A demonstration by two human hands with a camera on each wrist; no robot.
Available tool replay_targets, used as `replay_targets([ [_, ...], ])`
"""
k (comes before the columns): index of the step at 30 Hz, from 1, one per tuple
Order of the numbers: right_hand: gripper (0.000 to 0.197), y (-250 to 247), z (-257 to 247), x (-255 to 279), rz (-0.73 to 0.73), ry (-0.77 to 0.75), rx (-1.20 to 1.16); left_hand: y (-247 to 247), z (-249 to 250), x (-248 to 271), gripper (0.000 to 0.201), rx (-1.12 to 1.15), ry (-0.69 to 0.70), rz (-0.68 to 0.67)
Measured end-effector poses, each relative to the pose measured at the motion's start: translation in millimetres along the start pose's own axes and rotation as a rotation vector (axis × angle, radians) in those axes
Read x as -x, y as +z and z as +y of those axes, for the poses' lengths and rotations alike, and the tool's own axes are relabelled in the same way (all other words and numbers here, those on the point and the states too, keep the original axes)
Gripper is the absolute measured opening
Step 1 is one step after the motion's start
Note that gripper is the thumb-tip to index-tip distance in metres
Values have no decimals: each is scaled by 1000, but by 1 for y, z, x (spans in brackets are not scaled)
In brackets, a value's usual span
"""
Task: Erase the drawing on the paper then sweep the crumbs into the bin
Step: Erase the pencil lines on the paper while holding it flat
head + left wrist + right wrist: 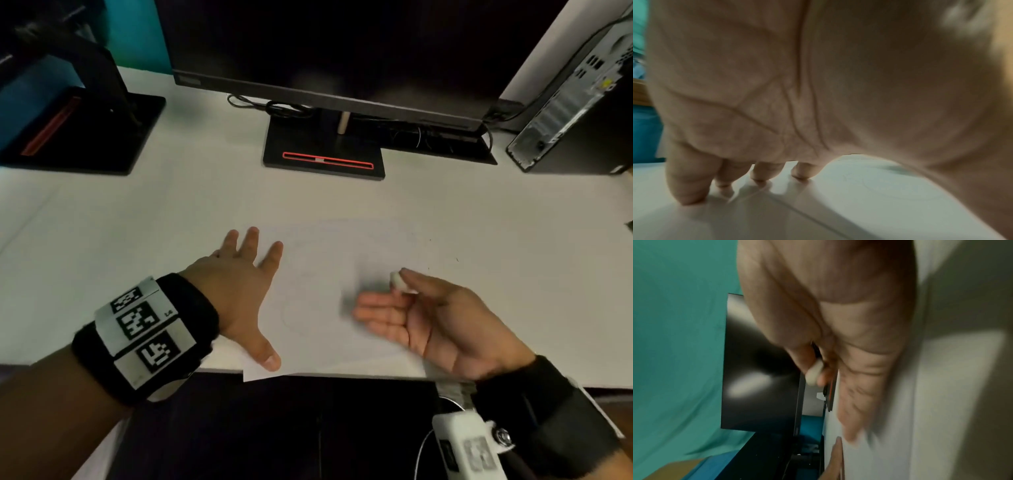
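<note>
Left hand (236, 274) flat, fingers spread, pins paper (342, 274) to tabletop (137, 212); right hand (438, 322) pinches eraser (401, 282), other fingers straight, apparently sweeping crumbs; bin unseen.

There are two hands (236, 291) (442, 318), one paper (342, 267), one eraser (400, 281), two screens (342, 51) (51, 41), one computer box (579, 102) and one table (513, 222).

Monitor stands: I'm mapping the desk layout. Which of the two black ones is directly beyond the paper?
The center stand, with the red-outlined slot, sits straight behind the paper. The other stand is at the far left.
</note>
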State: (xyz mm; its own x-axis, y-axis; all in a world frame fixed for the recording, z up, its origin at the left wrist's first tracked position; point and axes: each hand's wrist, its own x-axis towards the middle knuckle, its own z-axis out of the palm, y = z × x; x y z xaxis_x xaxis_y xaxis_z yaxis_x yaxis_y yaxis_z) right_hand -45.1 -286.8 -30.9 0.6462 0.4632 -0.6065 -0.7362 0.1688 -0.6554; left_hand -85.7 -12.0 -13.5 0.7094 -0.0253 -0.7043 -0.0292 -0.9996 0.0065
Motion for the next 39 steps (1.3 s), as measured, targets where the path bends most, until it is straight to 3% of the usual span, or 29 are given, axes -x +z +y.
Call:
replay_targets([
  [3, 46, -16, -4, -3, 30, 72, -1, 0, 0, 0, 165, -13, -1, -1],
  [7, 38, -56, -41, -13, 362, -299, -302, -1, 1, 1, 165, -25, -1, -14],
  [9, 33, -63, -46, -9, 425, -431, -352, -3, 2, 2, 164, -27, -1, -21],
  [10, 33, -60, -44, -5, 390, -435, -350, -3, 2, 2, 164, -29, -2, -23],
  [12, 36, -45, -35, 1, 237, -325, -275, -3, 2, 2, 164, -36, -2, -30],
  [14, 39, -30, -21, 4, 85, -123, -84, -2, 1, 1, 165, -36, -1, -33],
  [17, 44, -25, -14, -3, 49, 56, 80, -1, 1, 0, 166, -32, 3, -27],
  [19, 46, -31, -27, -16, 154, -36, -57, -2, 1, 1, 166, -30, 3, -27],
  [22, 26, -38, -48, -32, 382, -351, -226, -2, 1, 0, 166, -27, 6, -26],
  [24, 23, -32, -52, -37, 375, -422, -241, -2, 0, -1, 167, -25, 10, -21],
  [26, 26, -13, -45, -39, 211, -259, -173, -1, 0, 0, 167, -17, 10, -26],
  [29, 51, 6, -29, -44, -28, 94, 74, -2, -1, 0, 167, -17, 16, -22],
  [31, 55, 3, -33, -53, -51, 137, 89, -1, -1, 0, 167, -18, 19, -15],
  [33, 42, -8, -51, -63, 78, 15, -19, 0, -1, 0, 166, -17, 21, -12],
  [36, 23, -29, -78, -72, 349, -328, -214, -1, 0, 3, 164, -1, 23, -15],
  [39, 23, -34, -81, -69, 341, -447, -325, -1, -1, 3, 163, 7, 30, -7],
])
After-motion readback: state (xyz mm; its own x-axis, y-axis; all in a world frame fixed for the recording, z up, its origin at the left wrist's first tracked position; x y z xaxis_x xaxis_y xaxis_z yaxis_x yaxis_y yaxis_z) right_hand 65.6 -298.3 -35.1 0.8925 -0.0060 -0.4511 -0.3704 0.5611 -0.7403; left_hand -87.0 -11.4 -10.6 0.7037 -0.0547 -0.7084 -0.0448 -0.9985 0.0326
